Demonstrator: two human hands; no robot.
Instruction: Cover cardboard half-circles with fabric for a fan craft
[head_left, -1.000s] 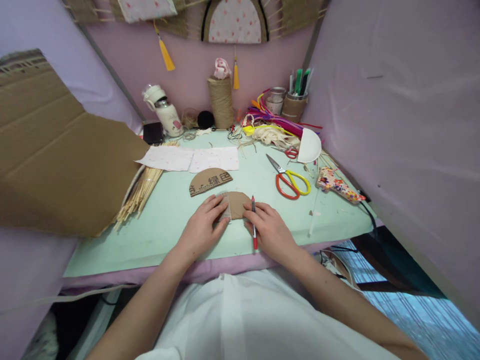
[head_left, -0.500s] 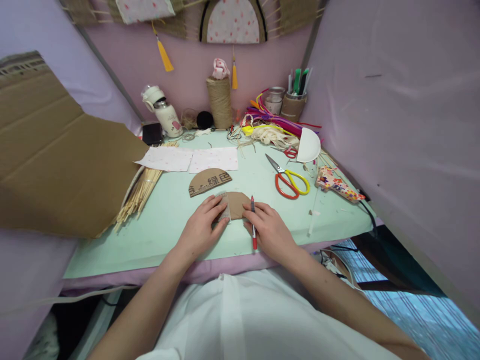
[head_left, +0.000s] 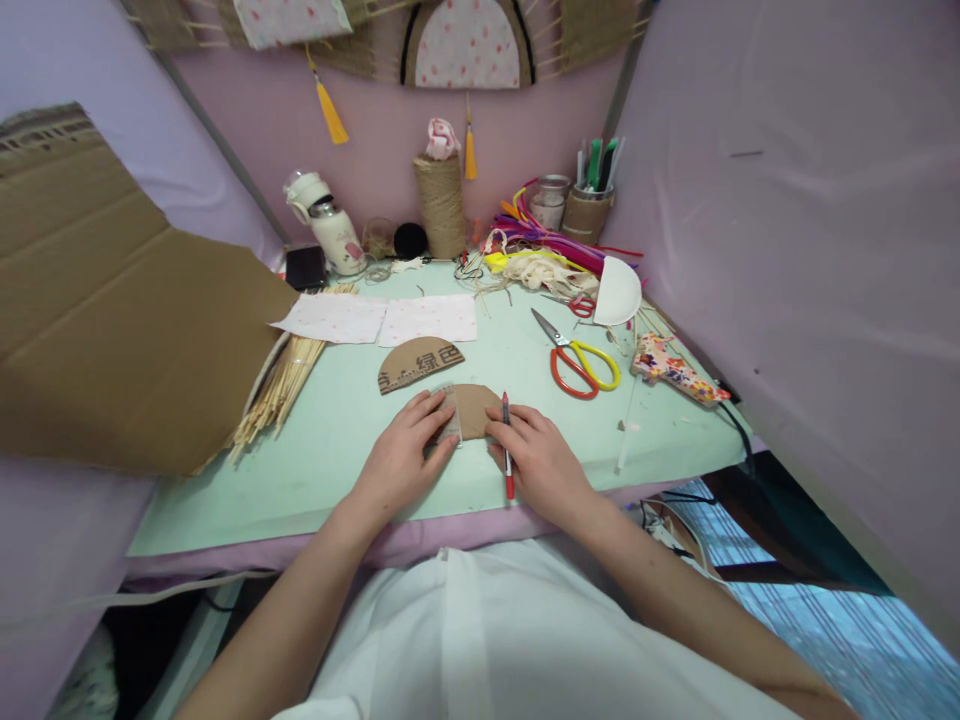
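Note:
In the head view a brown cardboard half-circle point(head_left: 474, 411) lies on the table between my hands. My left hand point(head_left: 405, 445) grips its left part, thumb at the lower edge and fingers near the top. Under those fingers a clear ruler point(head_left: 451, 425) lies across the cardboard, partly hidden by the hand. My right hand point(head_left: 536, 455) has a pen point(head_left: 508, 460) with a red end tucked between its fingers, while its thumb and fingertips touch the cardboard's right edge. Just behind sits a second cardboard half-circle point(head_left: 421, 363) with printed dark characters.
Scissors point(head_left: 574, 355) with red and yellow handles lie to the right, near a patterned glue gun point(head_left: 675, 372). On the left are a bundle of thin sticks point(head_left: 279, 392) and a large cardboard sheet point(head_left: 135, 330). Spotted fabric pieces point(head_left: 427, 318), twine point(head_left: 440, 205) and a bottle point(head_left: 334, 235) are farther back.

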